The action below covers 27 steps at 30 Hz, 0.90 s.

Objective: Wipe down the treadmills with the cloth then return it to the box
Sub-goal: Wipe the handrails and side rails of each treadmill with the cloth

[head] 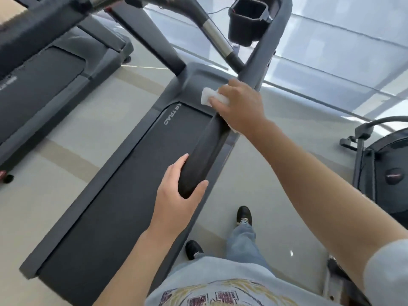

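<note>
A grey treadmill (141, 138) with a black belt runs diagonally through the middle of the head view. My right hand (240, 104) presses a white cloth (209, 97) onto the grey motor cover at the belt's front end, beside the right upright. The cloth is partly hidden under my fingers. My left hand (176, 195) grips the near end of the treadmill's black padded handrail (203, 151). No box is visible.
A second treadmill (39, 78) stands to the left across a strip of pale floor. A black cup holder (247, 21) hangs on the console upright. Another exercise machine (384, 164) stands at the right. My feet (244, 215) are on the floor beside the treadmill's right edge.
</note>
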Each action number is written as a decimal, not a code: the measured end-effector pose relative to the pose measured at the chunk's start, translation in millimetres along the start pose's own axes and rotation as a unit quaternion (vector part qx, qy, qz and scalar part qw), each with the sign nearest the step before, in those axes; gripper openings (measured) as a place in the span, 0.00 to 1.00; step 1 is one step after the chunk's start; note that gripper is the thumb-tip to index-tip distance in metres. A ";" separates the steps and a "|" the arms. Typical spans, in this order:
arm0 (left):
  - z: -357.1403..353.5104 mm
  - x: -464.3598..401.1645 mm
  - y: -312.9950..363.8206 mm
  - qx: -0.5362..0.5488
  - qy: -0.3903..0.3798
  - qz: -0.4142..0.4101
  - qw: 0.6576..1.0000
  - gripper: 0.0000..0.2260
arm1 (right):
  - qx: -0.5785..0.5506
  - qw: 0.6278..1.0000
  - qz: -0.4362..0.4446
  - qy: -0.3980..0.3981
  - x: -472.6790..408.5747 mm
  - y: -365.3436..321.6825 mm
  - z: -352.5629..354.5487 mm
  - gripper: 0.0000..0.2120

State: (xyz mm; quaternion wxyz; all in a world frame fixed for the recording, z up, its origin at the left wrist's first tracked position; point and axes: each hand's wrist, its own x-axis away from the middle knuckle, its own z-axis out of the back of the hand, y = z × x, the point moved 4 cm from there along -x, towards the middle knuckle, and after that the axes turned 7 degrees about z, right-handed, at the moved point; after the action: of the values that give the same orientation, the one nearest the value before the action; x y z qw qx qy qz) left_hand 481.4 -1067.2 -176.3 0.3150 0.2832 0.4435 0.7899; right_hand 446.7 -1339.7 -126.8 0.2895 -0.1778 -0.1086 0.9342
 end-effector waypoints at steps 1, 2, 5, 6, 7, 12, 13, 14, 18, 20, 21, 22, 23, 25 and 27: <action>2.0 2.0 -3.5 0.005 0.003 0.002 1.000 0.31 | 0.033 0.998 0.037 -0.044 -5.3 -8.2 -0.1 0.18; 4.0 4.1 -7.4 0.010 0.006 0.001 1.000 0.31 | 0.056 0.993 0.070 -0.082 -6.8 -17.7 -1.0 0.18; 8.7 10.8 -24.0 0.016 0.008 0.005 1.000 0.28 | 0.093 0.965 0.159 -0.188 4.2 -58.8 -6.6 0.19; 10.6 13.3 -30.5 0.015 0.011 0.015 1.000 0.29 | 0.102 0.950 0.194 -0.224 11.1 -77.6 -10.6 0.19; 12.1 16.2 -36.4 0.017 0.016 0.030 0.999 0.30 | 0.107 0.935 0.226 -0.253 20.1 -96.9 -14.6 0.20; 7.6 35.0 -61.7 0.093 0.072 0.141 0.983 0.33 | 0.102 0.852 0.363 -0.362 59.3 -175.0 -45.4 0.20; 4.6 39.1 -65.0 0.103 0.087 0.155 0.979 0.32 | 0.103 0.835 0.373 -0.390 60.3 -181.3 -51.1 0.20; 1.9 43.0 -67.2 0.109 0.103 0.166 0.975 0.32 | 0.099 0.821 0.371 -0.422 58.2 -183.8 -55.7 0.19; -3.2 51.4 -61.2 0.118 0.152 0.182 0.964 0.27 | 0.027 0.788 0.315 -0.528 41.5 -176.1 -65.0 0.22; -4.2 51.6 -53.9 0.133 0.165 0.185 0.960 0.27 | -0.010 0.773 0.301 -0.559 32.2 -165.2 -64.3 0.25; -5.0 51.0 -49.3 0.147 0.170 0.186 0.957 0.27 | -0.021 0.766 0.300 -0.569 26.3 -158.8 -62.0 0.26; -6.1 49.8 -43.4 0.156 0.173 0.184 0.955 0.27 | -0.029 0.760 0.302 -0.575 19.2 -151.2 -59.4 0.26; -7.5 47.6 -35.4 0.157 0.176 0.177 0.956 0.26 | -0.030 0.757 0.305 -0.577 11.0 -143.4 -55.3 0.26; -12.3 39.7 -16.4 0.126 0.179 0.155 0.963 0.24 | -0.021 0.761 0.302 -0.574 -8.0 -122.2 -47.6 0.25; -17.8 26.8 3.4 0.098 0.185 0.142 0.968 0.22 | -0.002 0.777 0.280 -0.564 -30.3 -92.4 -40.0 0.27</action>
State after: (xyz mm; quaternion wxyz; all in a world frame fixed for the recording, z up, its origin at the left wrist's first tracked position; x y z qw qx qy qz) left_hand 450.5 -1057.7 -176.7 0.0827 0.2221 0.5245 0.8178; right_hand 532.3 -1278.6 -126.9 -0.0987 0.3582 -0.1995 0.9067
